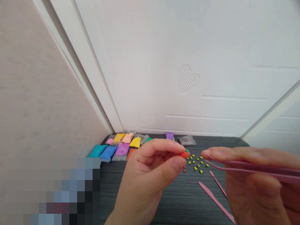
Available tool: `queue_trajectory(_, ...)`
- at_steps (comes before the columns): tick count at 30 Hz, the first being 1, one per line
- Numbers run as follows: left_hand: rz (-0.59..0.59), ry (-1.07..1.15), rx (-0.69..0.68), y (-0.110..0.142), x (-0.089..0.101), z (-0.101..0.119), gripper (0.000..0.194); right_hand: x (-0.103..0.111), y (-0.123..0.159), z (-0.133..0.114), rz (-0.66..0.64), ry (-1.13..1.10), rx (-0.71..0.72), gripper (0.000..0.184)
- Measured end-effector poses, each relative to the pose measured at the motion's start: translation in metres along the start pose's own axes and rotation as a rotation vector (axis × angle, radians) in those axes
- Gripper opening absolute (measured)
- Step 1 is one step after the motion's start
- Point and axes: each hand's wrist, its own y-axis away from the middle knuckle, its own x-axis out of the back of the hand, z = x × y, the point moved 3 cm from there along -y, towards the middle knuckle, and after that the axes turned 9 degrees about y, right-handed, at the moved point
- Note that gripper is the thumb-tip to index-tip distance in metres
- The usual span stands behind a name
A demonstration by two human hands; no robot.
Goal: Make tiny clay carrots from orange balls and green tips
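Left hand (pixel 146 176): thumb and forefinger pinched on one small orange piece (pixel 184 154) with a green patch (pixel 187 150) at its right end; the fingertip hold seems meant to leave that end uncovered. Piece is raised above the dark counter (pixel 178 200).

Right hand (pixel 262 192): closed around pink tweezers (pixel 248 168), fingers over, thumb under; tips slightly parted, pointing left toward the orange piece without touching it, a pose suited to fine contact.

Counter, centre: yellow-and-green pieces (pixel 195 168), numerous, spread singly, presumably against sticking; small orange bits (pixel 184 171) at their left.

Counter, near right: one flat pink knife (pixel 214 200), one slim pink tool (pixel 217 182), both laid slantwise, seemingly for easy reach.

Counter, far left: bags of coloured material (pixel 122 149), grouped, probably to keep working space free. Far edge: violet bag (pixel 169 136); greyish bag (pixel 187 140).
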Motion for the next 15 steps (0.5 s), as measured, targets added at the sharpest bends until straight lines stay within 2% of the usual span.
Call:
queue_trajectory(9, 0.061, -0.042, -0.074, -0.0027, 0.0044, 0.0010, 0.015, -0.0013, 0.0013, 0.0031, -0.063, -0.059, 0.018, 0.013)
queue_trajectory(15, 0.142, -0.049, -0.041, -0.0022, 0.0006, 0.0024, 0.012, -0.0006, -0.0027, -0.0003, -0.158, -0.080, 0.158, 0.017)
